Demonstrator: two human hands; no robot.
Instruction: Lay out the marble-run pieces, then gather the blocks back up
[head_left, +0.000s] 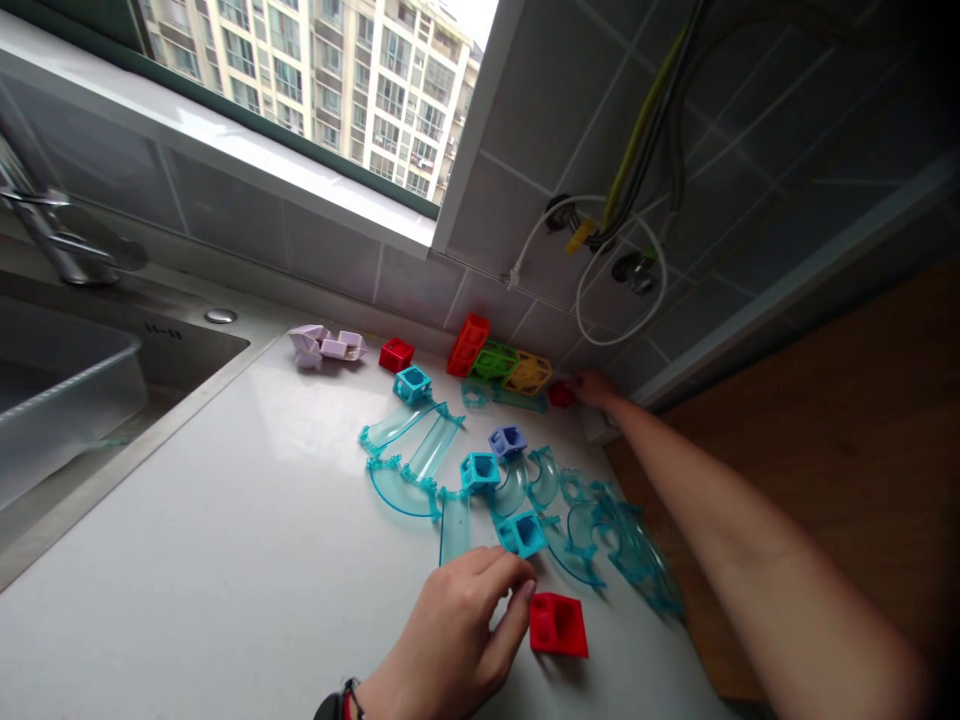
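Your left hand (pixel 472 630) curls half-open, empty. Near the surface's (pixel 285 520) far-right corner, your right hand (pixel 592 387) hides its grip; pinch the red block (pixel 560 394) squarely.

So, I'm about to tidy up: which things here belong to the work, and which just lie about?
Likely in the work:
red block by the right hand
red cube beside the left hand
turquoise cubes
see-through track pieces

Seemingly just lying about:
lilac pieces
plastic tub
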